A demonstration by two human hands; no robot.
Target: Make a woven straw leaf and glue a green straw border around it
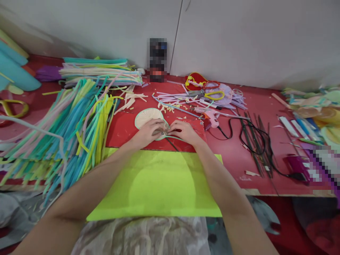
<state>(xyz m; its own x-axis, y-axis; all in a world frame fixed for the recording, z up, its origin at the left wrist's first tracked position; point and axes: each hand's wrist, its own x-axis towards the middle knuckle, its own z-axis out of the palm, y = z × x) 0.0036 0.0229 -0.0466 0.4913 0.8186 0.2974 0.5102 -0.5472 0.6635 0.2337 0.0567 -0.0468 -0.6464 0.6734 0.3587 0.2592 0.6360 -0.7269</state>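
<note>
A cream, ribbed, rounded piece edged in mint green lies on a red board at the middle of the table. My left hand is closed on its right part, fingertips pressed together at the edge. Beside it, almost touching, my right hand pinches a thin mint-green pipe cleaner that runs on from the edging under my fingers. The exact contact between the fingertips is partly hidden. A dark thin stick lies just below the hands.
Bundles of coloured pipe cleaners fill the left. Behind the hands are cream offcuts, lilac strips and yellow-handled scissors. A pink glue gun with a black cable stands right, near dark sticks. A lime sheet lies in front.
</note>
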